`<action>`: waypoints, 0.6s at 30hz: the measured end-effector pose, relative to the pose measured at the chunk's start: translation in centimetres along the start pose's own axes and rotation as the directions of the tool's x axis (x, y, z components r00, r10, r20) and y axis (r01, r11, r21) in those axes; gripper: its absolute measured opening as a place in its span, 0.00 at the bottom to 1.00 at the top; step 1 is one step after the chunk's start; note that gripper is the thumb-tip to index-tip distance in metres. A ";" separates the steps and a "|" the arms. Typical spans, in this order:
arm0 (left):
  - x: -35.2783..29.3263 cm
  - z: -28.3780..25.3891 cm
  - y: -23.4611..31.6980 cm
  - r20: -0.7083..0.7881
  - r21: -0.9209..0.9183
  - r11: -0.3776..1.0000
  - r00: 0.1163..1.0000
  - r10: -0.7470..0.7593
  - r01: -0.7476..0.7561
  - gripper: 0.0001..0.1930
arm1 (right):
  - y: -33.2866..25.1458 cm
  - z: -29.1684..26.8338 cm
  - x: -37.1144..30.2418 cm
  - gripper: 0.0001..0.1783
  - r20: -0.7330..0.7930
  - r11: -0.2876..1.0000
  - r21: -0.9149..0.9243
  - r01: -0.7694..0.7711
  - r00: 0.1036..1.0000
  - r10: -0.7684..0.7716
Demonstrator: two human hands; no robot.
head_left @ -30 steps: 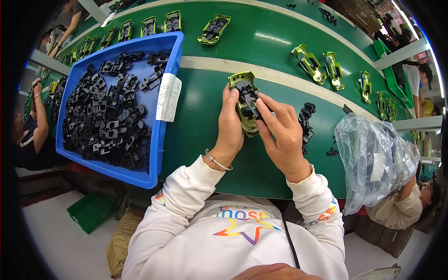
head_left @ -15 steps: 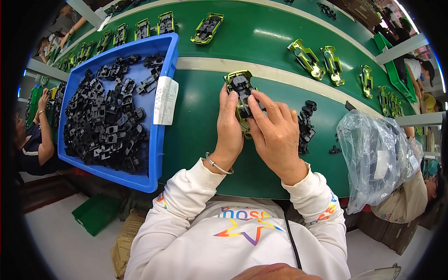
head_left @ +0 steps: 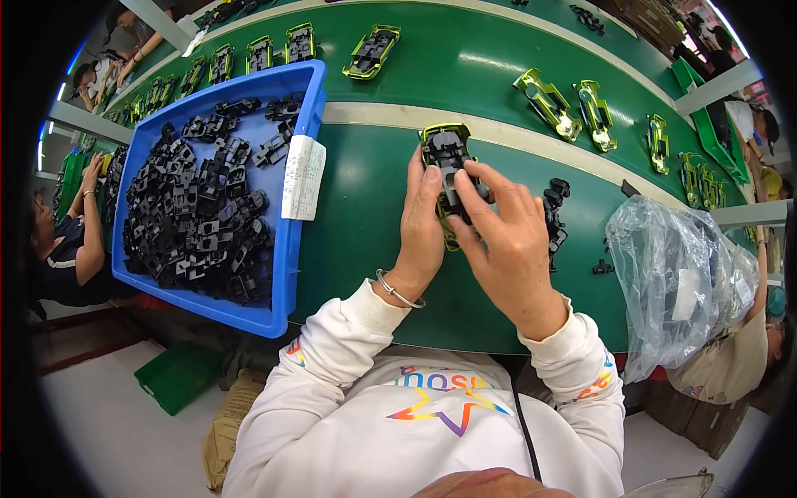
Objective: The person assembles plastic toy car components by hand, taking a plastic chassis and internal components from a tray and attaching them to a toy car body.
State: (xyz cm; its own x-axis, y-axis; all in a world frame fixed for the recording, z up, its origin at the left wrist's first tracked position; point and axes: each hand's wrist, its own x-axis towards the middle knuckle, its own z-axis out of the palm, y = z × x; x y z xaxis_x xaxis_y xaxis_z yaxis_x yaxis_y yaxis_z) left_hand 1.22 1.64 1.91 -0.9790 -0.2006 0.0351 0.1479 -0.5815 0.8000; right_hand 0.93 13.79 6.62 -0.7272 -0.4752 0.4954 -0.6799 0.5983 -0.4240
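Observation:
A lime-green toy car body (head_left: 447, 152) with black plastic interior parts in it is held above the green table. My left hand (head_left: 422, 222) closes on its left side, the thumb along the edge. On the other side, my right hand (head_left: 510, 241) has its thumb and fingertips on the car's lower right part, so its fingers hide that area. Right of my right hand lies a row of small black plastic parts (head_left: 554, 217), partly covered by the hand. A loose black piece (head_left: 603, 267) sits apart from them.
At left stands a blue bin (head_left: 285, 274) heaped with black plastic parts (head_left: 195, 207). A clear plastic bag (head_left: 664, 282) lies at the right edge. Beyond a pale strip, green car bodies (head_left: 595, 116) rest on the green surface (head_left: 465, 79). Other people work on both sides.
The view has shifted slightly. My hands and the car body are a little further right, and my right wrist sits slightly lower. Both hands remain on the car body.

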 end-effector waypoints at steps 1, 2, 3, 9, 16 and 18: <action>-0.1 0.0 0.1 0.002 0.000 1.000 1.000 0.007 -0.007 0.22 | -0.2 0.2 0.0 0.27 -0.003 0.997 -0.068 0.027 1.000 -0.027; -0.1 -0.1 0.1 0.003 0.000 1.000 1.000 0.014 -0.014 0.23 | -0.3 0.4 -0.1 0.27 -0.005 0.989 -0.135 0.054 0.998 -0.055; -0.1 -0.1 0.0 0.002 0.001 1.000 1.000 0.015 -0.015 0.23 | -0.4 0.6 -0.2 0.27 -0.004 0.989 -0.135 0.055 0.998 -0.056; -0.3 -0.5 0.0 0.017 0.012 1.000 1.000 -0.020 0.020 0.25 | -1.0 -0.4 0.1 0.27 0.085 0.976 -0.208 0.063 0.995 -0.046; 0.6 -0.6 -1.3 -0.023 -0.056 0.988 0.989 -0.146 0.144 0.19 | 2.1 -3.2 -0.1 0.20 0.042 1.000 0.015 0.018 0.999 -0.019; 0.9 -0.8 -0.9 -0.028 -0.033 0.991 0.991 -0.131 0.130 0.20 | 4.1 -5.0 -0.6 0.17 -0.064 0.994 0.080 -0.071 0.995 0.077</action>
State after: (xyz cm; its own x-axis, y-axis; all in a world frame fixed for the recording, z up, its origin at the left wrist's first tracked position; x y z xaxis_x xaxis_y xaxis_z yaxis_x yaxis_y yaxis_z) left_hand 0.34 1.40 0.77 -0.9856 -0.1451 -0.0870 0.0238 -0.6280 0.7779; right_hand -0.91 19.74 8.39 -0.7696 -0.3857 0.5089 -0.6315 0.5775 -0.5174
